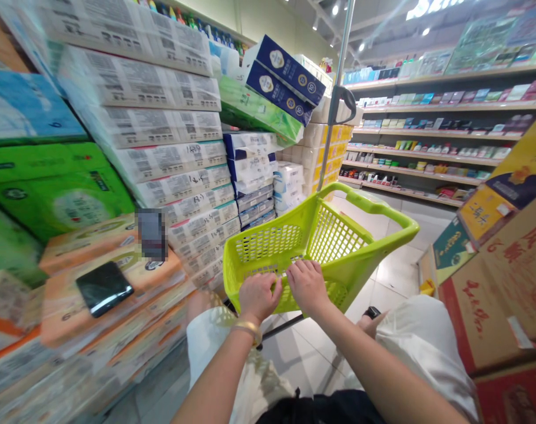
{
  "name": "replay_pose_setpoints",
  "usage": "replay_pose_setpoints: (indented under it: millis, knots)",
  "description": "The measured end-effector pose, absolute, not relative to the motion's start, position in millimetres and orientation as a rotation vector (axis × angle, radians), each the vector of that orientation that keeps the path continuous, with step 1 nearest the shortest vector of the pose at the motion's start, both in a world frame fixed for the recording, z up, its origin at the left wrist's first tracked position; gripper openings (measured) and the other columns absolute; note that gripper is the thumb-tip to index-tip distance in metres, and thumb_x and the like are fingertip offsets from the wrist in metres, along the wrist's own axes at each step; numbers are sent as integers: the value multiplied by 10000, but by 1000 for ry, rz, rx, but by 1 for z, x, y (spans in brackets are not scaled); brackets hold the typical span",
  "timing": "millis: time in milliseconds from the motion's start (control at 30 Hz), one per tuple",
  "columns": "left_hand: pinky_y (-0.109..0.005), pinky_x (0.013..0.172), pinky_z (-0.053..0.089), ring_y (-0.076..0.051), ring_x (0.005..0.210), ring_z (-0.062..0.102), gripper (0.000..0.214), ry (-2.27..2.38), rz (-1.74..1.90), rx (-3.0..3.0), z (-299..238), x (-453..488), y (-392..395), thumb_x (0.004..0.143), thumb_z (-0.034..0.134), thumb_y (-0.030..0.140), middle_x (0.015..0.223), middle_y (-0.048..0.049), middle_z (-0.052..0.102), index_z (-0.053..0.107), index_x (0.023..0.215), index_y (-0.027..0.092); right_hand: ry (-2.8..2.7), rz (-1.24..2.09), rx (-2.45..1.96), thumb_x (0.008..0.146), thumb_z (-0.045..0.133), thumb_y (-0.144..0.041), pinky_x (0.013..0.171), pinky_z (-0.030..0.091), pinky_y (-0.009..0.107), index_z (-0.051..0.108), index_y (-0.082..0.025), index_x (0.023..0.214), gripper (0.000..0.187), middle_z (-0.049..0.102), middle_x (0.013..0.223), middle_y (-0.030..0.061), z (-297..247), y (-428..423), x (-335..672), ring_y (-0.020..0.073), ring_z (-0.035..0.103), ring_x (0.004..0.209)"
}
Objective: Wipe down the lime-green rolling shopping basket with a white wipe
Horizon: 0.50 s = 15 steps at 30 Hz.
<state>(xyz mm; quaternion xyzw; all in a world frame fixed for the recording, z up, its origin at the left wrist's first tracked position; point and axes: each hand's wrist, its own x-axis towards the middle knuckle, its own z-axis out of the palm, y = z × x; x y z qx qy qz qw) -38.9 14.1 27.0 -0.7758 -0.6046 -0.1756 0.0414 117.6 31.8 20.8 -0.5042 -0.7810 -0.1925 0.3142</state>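
A lime-green plastic shopping cart (365, 271) stands in front of me, its open handle loop pointing to the right. Only the lattice walls and floor show inside the basket part. My left hand (257, 294), with a gold bangle at the wrist, is closed over the near rim of the cart. Just to its right, my right hand (307, 287) also curls its fingers over that rim. The two hands are close together but apart. Left of the cart, a black smartphone (104, 288) lies on an orange tissue pack (65, 321), next to a blurred-out dark object (152, 232).
Tall stacks of wrapped paper packs (162, 126) rise on the left. Blue tissue packs (288, 79) lean on top of others behind the cart. Cardboard cartons (493, 282) line the right side. A metal pole (338, 76) rises behind the cart; stocked shelves (427, 106) stand farther back.
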Motion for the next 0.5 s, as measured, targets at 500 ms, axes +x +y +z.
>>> replay_pose_setpoints:
  millis: [500]
  knots:
    - [-339,668,311,-197,779,593,392,-1879,-548,-2369,30,-32,10,971,363,423,778,-28,709,625,747,235,-1828,-769,-1581,975,510,-252,870,289,342,614,-209,730,269,648,762,43,47,44,204,211,507,804]
